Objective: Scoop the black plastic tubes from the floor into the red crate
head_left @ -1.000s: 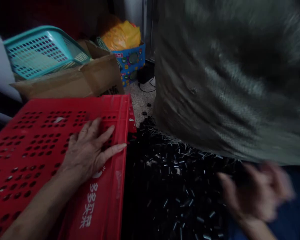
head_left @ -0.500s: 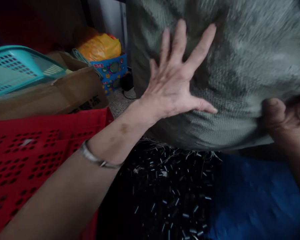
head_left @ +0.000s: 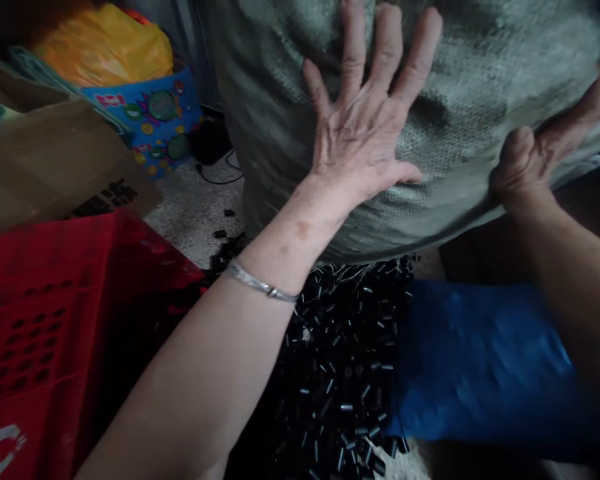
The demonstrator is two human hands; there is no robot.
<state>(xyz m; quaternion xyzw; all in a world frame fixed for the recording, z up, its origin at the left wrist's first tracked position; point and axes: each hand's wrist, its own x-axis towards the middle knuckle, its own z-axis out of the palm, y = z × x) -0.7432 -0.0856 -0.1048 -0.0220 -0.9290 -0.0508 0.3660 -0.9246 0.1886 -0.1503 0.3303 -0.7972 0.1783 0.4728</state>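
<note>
- Head view: sack [head_left: 470, 127] is seen above black pieces [head_left: 340, 373], lower edge rising rightward; long axis unclear.
- Left hand [head_left: 363, 130] is spread against it, fingers upward.
- Right hand [head_left: 540, 157] is opened at its lower edge.

Sack [head_left: 460, 127] blocks way forward at upper right; left grip [head_left: 360, 133] and right grip [head_left: 535, 150] are against it, open gap between them. Left forearm [head_left: 230, 347] bars passage from crate [head_left: 87, 253] to black bits [head_left: 335, 373]. Above bits, between this forearm and blue material [head_left: 470, 367], room free from above. Between carton [head_left: 55, 163] and sack, narrow floor [head_left: 185, 220] strip passable; cable [head_left: 220, 181] and few loose bits lie there.
</note>
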